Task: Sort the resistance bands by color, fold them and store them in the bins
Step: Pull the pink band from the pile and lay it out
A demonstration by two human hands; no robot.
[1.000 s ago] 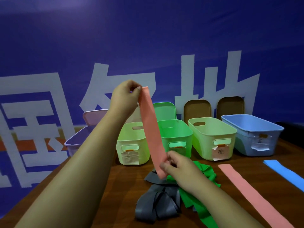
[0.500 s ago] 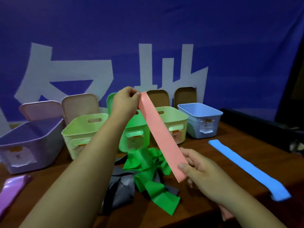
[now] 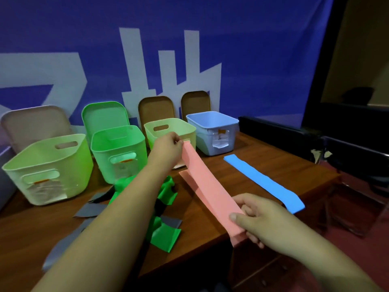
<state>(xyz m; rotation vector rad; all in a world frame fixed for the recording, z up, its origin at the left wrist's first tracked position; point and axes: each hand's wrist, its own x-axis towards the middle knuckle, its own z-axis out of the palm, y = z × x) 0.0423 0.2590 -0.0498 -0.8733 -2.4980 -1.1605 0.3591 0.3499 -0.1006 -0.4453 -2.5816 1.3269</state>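
Note:
A pink resistance band [image 3: 210, 190] is stretched between my two hands above the table. My left hand [image 3: 166, 150] pinches its far end in front of the pale green bin [image 3: 170, 129]. My right hand [image 3: 259, 218] grips its near end at the table's front edge. A second pink band [image 3: 187, 175] lies flat on the table right under it. To the right a blue band [image 3: 263, 182] lies flat. Crumpled green bands [image 3: 164, 228] and grey bands [image 3: 90, 209] are piled under my left forearm.
Open bins stand in a row at the back: a light green bin [image 3: 48, 165], a bright green bin [image 3: 120, 152], the pale green one and a light blue bin [image 3: 212, 131]. Lids lean on the blue banner behind. The table's right edge [image 3: 315, 186] is close.
Both hands have lowered the pink band from a steep slant to a shallow one just above the table. The view has swung right, so the purple bin has left the frame.

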